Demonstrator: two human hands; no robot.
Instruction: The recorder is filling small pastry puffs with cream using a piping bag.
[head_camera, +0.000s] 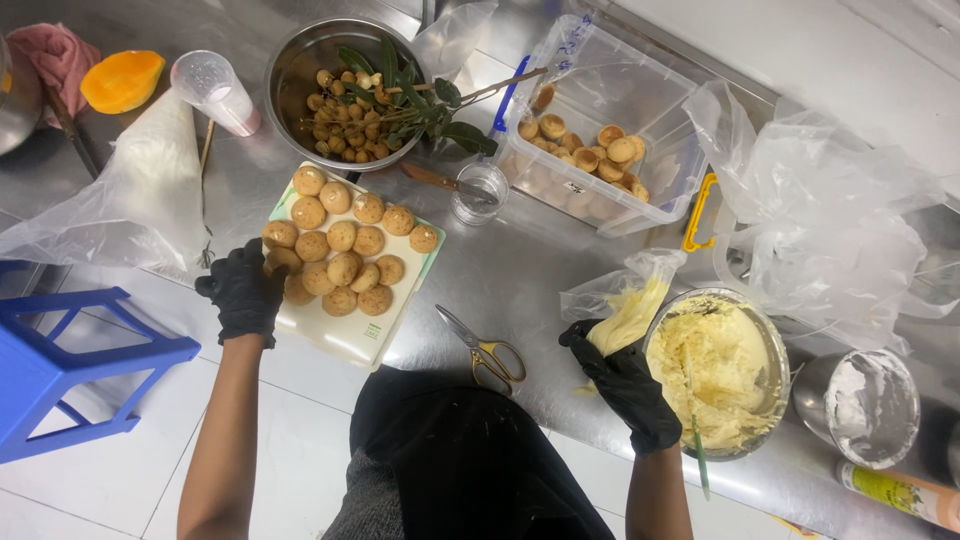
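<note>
The left hand pinches a puff at the edge of the white tray of cream puffs. The right hand grips a piping bag beside the cream bowl. Squeeze gently, nozzle centred.

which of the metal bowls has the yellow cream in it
The metal bowl beside the right hand; the bowl at top holds small fruit and leaves.

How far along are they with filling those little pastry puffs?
Looks early. Done: cream is mixed in the metal bowl and loaded into the piping bag. In hand: right hand grips the bag, left hand is on a puff on the tray. Left: more puffs wait in the plastic tub.
</note>
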